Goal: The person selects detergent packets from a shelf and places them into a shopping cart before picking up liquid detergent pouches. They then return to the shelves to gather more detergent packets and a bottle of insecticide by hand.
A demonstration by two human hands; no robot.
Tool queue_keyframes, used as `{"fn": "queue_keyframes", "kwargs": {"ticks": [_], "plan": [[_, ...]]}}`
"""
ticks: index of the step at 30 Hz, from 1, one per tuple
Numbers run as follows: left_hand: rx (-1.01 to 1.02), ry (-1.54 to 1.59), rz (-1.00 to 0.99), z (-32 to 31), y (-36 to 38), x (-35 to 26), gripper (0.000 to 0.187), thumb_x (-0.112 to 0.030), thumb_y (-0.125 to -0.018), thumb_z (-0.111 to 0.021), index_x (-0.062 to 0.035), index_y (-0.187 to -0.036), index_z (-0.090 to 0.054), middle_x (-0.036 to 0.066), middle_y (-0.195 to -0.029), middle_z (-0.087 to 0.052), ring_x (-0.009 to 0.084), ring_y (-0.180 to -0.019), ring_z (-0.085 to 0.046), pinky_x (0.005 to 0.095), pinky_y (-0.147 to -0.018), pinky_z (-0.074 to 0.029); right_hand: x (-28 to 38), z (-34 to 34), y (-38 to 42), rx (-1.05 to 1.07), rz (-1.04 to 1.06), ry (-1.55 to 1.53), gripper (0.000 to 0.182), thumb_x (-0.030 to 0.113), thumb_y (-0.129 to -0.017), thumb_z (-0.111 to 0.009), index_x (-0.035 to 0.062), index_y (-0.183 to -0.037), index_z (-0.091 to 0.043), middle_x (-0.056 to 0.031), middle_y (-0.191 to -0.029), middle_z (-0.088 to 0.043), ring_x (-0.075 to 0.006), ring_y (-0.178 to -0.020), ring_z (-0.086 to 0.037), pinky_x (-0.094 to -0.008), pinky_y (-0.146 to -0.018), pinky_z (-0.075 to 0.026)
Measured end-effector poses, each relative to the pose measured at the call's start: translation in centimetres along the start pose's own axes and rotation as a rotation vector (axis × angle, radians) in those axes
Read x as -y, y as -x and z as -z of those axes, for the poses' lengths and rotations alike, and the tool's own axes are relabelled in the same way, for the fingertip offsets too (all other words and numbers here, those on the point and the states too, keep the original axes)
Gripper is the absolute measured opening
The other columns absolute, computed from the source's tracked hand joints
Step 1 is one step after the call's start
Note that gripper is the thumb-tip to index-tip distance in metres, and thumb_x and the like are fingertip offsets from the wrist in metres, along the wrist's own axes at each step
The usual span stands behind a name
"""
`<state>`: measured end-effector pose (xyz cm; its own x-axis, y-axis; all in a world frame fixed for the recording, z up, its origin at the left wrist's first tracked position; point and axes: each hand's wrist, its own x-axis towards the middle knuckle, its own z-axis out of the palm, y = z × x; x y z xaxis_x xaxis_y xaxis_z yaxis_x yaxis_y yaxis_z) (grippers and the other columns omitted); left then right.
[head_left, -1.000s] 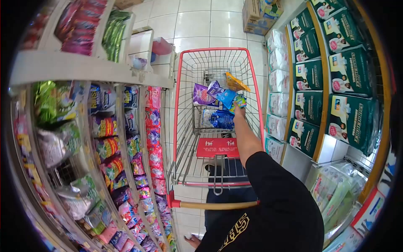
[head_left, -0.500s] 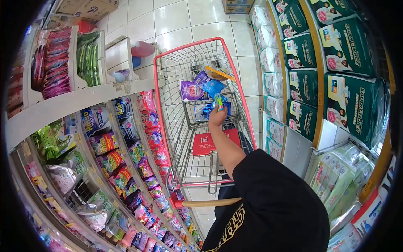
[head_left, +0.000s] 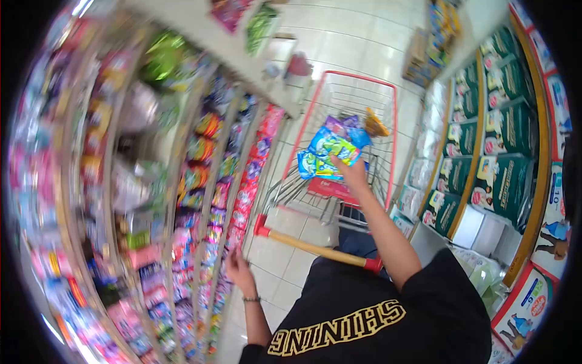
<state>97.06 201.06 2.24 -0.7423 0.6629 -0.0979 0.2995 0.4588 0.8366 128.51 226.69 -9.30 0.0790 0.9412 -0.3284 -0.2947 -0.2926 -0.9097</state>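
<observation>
My right hand is closed on the lower edge of a blue and green packet, holding it over the shopping cart. Its printing is too blurred to read. Around it in this view show a purple packet, another blue packet and an orange-yellow pack in the cart. My left hand, with a dark bracelet at the wrist, hangs beside the left shelves with its fingers loosely bent and apart. Nothing shows in it.
Shelves of colourful packets run along my left. On the right stand racks of green diaper packs. The cart's wooden handle with red ends is right before my body. Cartons stand farther up the tiled aisle.
My left hand has come into view beside the left shelves. The view has turned, so the cart sits farther right. The packet in my right hand now faces up more fully.
</observation>
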Motion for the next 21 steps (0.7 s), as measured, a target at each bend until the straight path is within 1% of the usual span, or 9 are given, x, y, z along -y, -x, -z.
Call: {"fn": "queue_keyframes", "kwargs": {"ticks": [4, 6, 8, 9, 11, 13, 15, 17, 21], "plan": [[0.310, 0.216, -0.095, -1.1, 1.9, -6.2, 0.037, -0.016, -0.096, -0.065, -0.0039, -0.131, -0.061, 0.003, -0.095, -0.066, 0.0126, -0.088, -0.066, 0.0262, -0.071, -0.056, 8.6, -3.8, 8.5, 0.461, -0.051, -0.218, 0.042, 0.013, -0.085, -0.080, 0.0021, -0.121, -0.061, -0.0064, -0.112, -0.070, -0.0146, -0.096, -0.068, -0.0330, -0.083, -0.057], [0.526, 0.616, 0.078, 0.5, 3.2, -10.4, 0.044, -0.016, -0.096, -0.065, -0.0035, -0.138, -0.055, 0.006, -0.109, -0.067, 0.0172, -0.100, -0.067, 0.0303, -0.081, -0.058, 12.0, -6.2, 13.8, 0.735, -0.262, -0.114, 0.042, 0.013, -0.085, -0.080, 0.0012, -0.121, -0.061, -0.0069, -0.113, -0.070, -0.0143, -0.099, -0.067, -0.0329, -0.086, -0.056], [0.808, 0.812, 0.329, 3.5, 3.7, -7.9, 0.051, -0.012, -0.095, -0.065, -0.0017, -0.142, -0.048, 0.009, -0.122, -0.065, 0.0195, -0.106, -0.067, 0.0357, -0.089, -0.059, 13.5, -9.1, 18.5, 0.892, -0.259, 0.068, 0.044, 0.013, -0.085, -0.080, 0.0013, -0.123, -0.061, -0.0071, -0.113, -0.070, -0.0145, -0.101, -0.067, -0.0328, -0.087, -0.056], [0.761, 0.856, 0.330, 5.2, 4.6, -6.3, 0.051, -0.012, -0.095, -0.065, -0.0017, -0.142, -0.048, 0.009, -0.122, -0.065, 0.0195, -0.106, -0.067, 0.0357, -0.089, -0.059, 13.8, -10.4, 21.0, 1.002, -0.257, 0.217, 0.046, 0.014, -0.084, -0.081, 0.0014, -0.124, -0.061, -0.0072, -0.114, -0.070, -0.0147, -0.103, -0.067, -0.0328, -0.089, -0.056], [1.138, 0.897, 0.365, 9.1, 7.0, -2.5, 0.051, -0.008, -0.093, -0.066, 0.0001, -0.141, -0.048, 0.012, -0.129, -0.063, 0.0199, -0.115, -0.065, 0.0384, -0.094, -0.057, 13.8, -12.6, 25.3, 1.122, -0.347, 0.371, 0.050, 0.015, -0.084, -0.081, 0.0023, -0.128, -0.060, -0.0072, -0.117, -0.070, -0.0150, -0.106, -0.066, -0.0320, -0.091, -0.054], [1.063, 0.962, 0.283, 11.6, 10.1, 1.5, 0.057, -0.004, -0.090, -0.066, 0.0011, -0.144, -0.046, 0.012, -0.136, -0.060, 0.0219, -0.124, -0.059, 0.0363, -0.106, -0.048, 12.9, -15.1, 28.1, 1.198, -0.338, 0.790, 0.052, 0.016, -0.084, -0.081, 0.0030, -0.130, -0.060, -0.0063, -0.118, -0.069, -0.0148, -0.107, -0.065, -0.0315, -0.093, -0.053], [0.858, 0.892, 0.259, 15.2, 13.6, 4.7, 0.059, -0.006, -0.091, -0.063, -0.0026, -0.147, -0.044, 0.009, -0.136, -0.059, 0.0174, -0.121, -0.058, 0.0339, -0.103, -0.048, 9.8, -16.7, 29.9, 1.416, 0.278, 1.042, 0.053, 0.020, -0.085, -0.081, 0.0035, -0.130, -0.060, -0.0054, -0.117, -0.070, -0.0153, -0.106, -0.065, -0.0325, -0.092, -0.053], [0.798, 1.036, 0.340, 17.5, 16.3, 9.4, 0.065, -0.010, -0.095, -0.058, -0.0058, -0.155, -0.033, 0.008, -0.140, -0.054, 0.0158, -0.125, -0.055, 0.0333, -0.103, -0.048, 9.2, -20.2, 34.5, 1.565, -0.226, 0.840, 0.054, 0.024, -0.086, -0.080, 0.0023, -0.130, -0.060, -0.0051, -0.116, -0.070, -0.0148, -0.106, -0.065, -0.0338, -0.093, -0.052], [0.572, 1.245, 0.354, 23.7, 20.2, 13.5, 0.061, -0.017, -0.100, -0.053, -0.0068, -0.156, -0.029, 0.009, -0.143, -0.053, 0.0180, -0.129, -0.054, 0.0380, -0.106, -0.048, 4.4, -28.6, 40.8, 1.963, -0.318, 1.126, 0.048, 0.025, -0.086, -0.079, 0.0025, -0.126, -0.063, -0.0053, -0.113, -0.071, -0.0146, -0.102, -0.066, -0.0340, -0.091, -0.052]]}}
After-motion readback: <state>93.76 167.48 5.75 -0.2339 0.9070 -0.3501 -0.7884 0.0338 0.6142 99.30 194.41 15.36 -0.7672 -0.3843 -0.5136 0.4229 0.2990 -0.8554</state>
